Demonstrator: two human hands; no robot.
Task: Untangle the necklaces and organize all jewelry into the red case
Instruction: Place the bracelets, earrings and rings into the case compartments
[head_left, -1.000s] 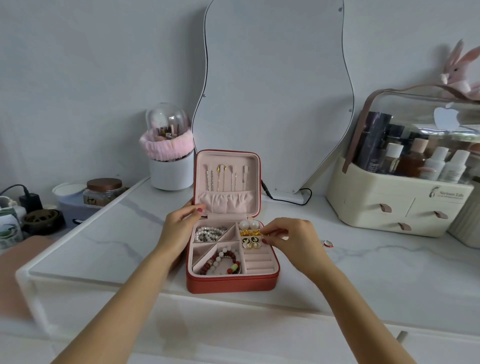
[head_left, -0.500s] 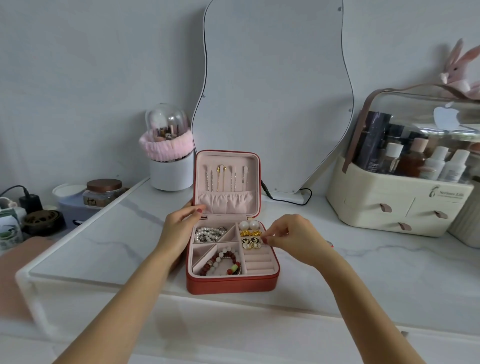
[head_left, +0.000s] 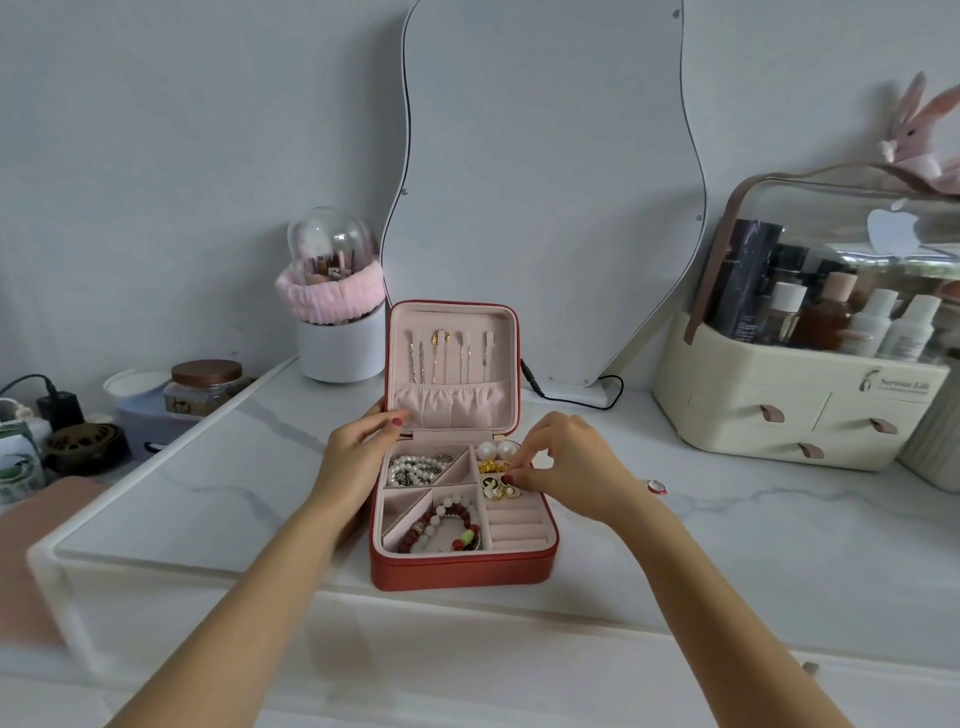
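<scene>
Head view: open red leatherette jewelry case (head_left: 462, 571) sits at table centre, lid upright at 12 o'clock.
Left hand (head_left: 353, 457): fingers straight, resting against the case's left wall near the hinge, steadying it.
Right hand (head_left: 566, 467): fingertips (head_left: 511, 475) pinched together over the right-rear compartment; whether they hold a piece I cannot tell.
Key relation: small red-and-silver ring (head_left: 657, 487) lies on the white marble tabletop (head_left: 779, 545) at 3 o'clock from the case, just beyond the right wrist; right hand is nearer.
Judgement: the ring likely goes in next.
</scene>
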